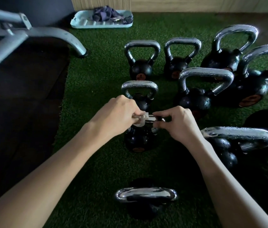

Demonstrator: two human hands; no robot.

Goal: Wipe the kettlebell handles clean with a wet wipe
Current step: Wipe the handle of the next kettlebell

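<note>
The left grip (118, 112) is clenched around a crumpled wet wipe (141, 120), pressing it onto the left end of the chrome handle (151, 118) of a small black kettlebell (137, 140). The right grip (179, 122) pinches the handle's right end. This kettlebell stands upright on green turf (97, 76), among other chrome-handled kettlebells (194, 99) behind, to the right and nearer the camera. A pale tray (84, 23) holding dark cloth (107, 14) lies on the turf at the back wall.
</note>
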